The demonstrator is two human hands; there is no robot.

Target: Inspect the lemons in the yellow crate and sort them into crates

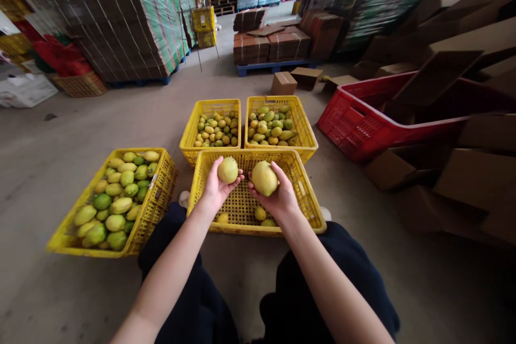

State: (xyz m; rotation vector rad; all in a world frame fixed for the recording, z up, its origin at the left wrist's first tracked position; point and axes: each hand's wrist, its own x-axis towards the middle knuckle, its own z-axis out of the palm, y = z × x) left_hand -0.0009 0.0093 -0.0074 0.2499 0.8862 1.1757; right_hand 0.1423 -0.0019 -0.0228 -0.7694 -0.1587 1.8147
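Observation:
My left hand (220,185) holds a round yellow-green fruit (228,170). A larger pale yellow fruit (264,178) rests in my right hand (280,193), its fingers curled round the underside. Both hands are above the near yellow crate (304,193), side by side and apart. Low in that crate lie a few fruits, among them a yellow one (260,213). Beyond it, a left crate (189,131) and a right crate (308,131) hold many smaller yellow and green fruits. Another yellow crate (161,193) at the left is filled with larger fruits.
A red crate (355,123) with cardboard in it stands at the right, beside loose cardboard boxes (473,177). A small box (284,83) lies beyond the yellow crates. Farther back are a blue pallet (274,67) with stacked cardboard and a tall wrapped stack (108,16).

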